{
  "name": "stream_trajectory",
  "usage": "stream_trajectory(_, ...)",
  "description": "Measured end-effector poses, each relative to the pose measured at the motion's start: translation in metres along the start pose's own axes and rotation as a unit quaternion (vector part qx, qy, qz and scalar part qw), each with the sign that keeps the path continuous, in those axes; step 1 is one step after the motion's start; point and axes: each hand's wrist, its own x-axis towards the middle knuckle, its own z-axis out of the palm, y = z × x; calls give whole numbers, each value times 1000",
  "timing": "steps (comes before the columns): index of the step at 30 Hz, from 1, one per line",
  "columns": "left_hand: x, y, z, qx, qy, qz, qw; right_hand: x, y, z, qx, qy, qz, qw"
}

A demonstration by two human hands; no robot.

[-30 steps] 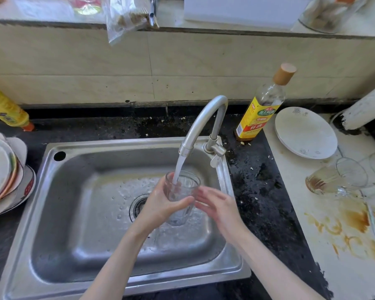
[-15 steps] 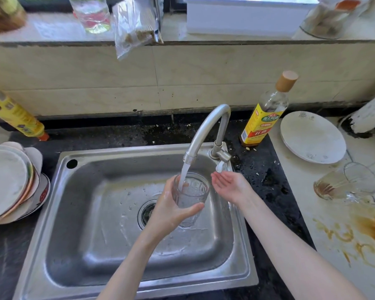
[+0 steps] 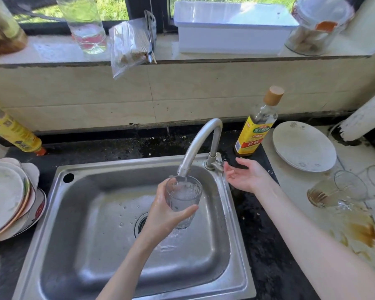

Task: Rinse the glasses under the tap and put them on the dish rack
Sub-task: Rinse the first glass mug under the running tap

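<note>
My left hand (image 3: 164, 215) grips a clear ribbed glass (image 3: 185, 197) upright over the steel sink (image 3: 59, 213). The glass is nearly full, and its rim sits right under the spout of the curved tap (image 3: 200, 141). Palm up with relaxed fingers, my right hand (image 3: 244, 177) hovers beside the tap's base and lever (image 3: 217, 164), holding nothing. Several dirty glasses (image 3: 336, 192) lie on their sides on the stained white counter at the right, one with brown residue. A white rack-like tray (image 3: 230, 33) stands on the window sill.
Stacked plates (image 3: 7, 200) sit left of the sink. A yellow bottle (image 3: 13, 131) lies by the wall at left. An oil bottle (image 3: 257, 126) and a white plate (image 3: 303, 146) stand right of the tap. Jars and a plastic bag occupy the sill.
My right hand left the glass and moved up and right to the tap's lever. My left hand raised the glass close under the spout, and it has filled with water.
</note>
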Motion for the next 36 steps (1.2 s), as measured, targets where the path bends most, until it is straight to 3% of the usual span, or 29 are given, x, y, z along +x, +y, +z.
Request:
stream_trajectory(5,-1,-3,-1,-12,18,-3,1000,-1,0,-10,-12,-40,-17,999)
stream_trajectory(9,-5,1,1,-37,26,-8,999,-4,26,-26,-199,-37,-53,978)
stream_trajectory(13,-11,2,5,-63,34,-11,997,-16,81,-49,-331,-13,26,943)
stream_trajectory(17,-14,3,10,-78,15,-5,997,-28,126,-52,-197,-47,129,971)
stream_trajectory(20,-16,3,13,-98,-4,7,995,-29,134,-43,-84,-98,138,982)
stream_trajectory(26,-16,-2,-1,-90,-98,-31,991,-28,122,-44,-37,-65,52,996)
stream_trajectory(30,-21,3,-10,-84,-112,-81,987,-31,105,-46,-108,-72,-16,991)
stream_trajectory(33,-22,6,-10,-56,-147,-118,980,-39,95,-42,-219,-48,-99,969)
stream_trajectory(36,-22,2,-7,-2,-158,-138,978,-44,92,-38,-352,-14,-187,917)
